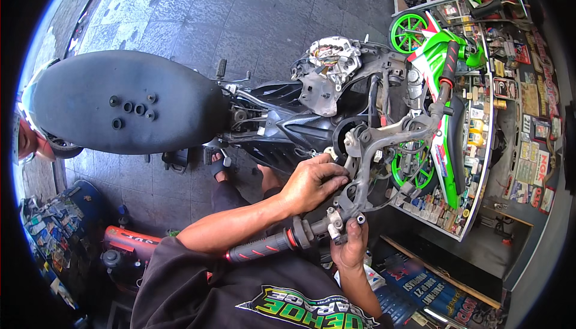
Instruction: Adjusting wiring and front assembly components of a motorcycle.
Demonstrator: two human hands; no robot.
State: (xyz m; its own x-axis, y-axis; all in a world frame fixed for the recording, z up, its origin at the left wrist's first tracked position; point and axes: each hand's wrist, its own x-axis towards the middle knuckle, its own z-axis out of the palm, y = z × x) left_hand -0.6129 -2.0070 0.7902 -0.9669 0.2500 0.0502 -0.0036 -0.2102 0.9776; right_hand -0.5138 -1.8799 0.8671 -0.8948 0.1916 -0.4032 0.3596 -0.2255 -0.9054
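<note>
A bare motorcycle handlebar (393, 134) with dull, worn metal runs across the stripped front end. At its near end is a black grip with red marks (258, 248); a similar grip (449, 65) is at the far end. My left hand (313, 184) is closed beside the steering stem, fingertips pressed together near the bar's middle; what they hold, if anything, is hidden. Next to the near grip, my right hand (351, 244) is closed around a metal lever clamp (335, 224) on the bar, thumb by its small round end.
On the long black seat (129, 104) lie several small dark rubber and metal parts (139, 109). Loose wiring (329, 59) shows on the exposed frame. A green-wheeled small bike (435, 59) stands beside a glass display case (480, 125). A red compressor tank (132, 242) sits at lower left.
</note>
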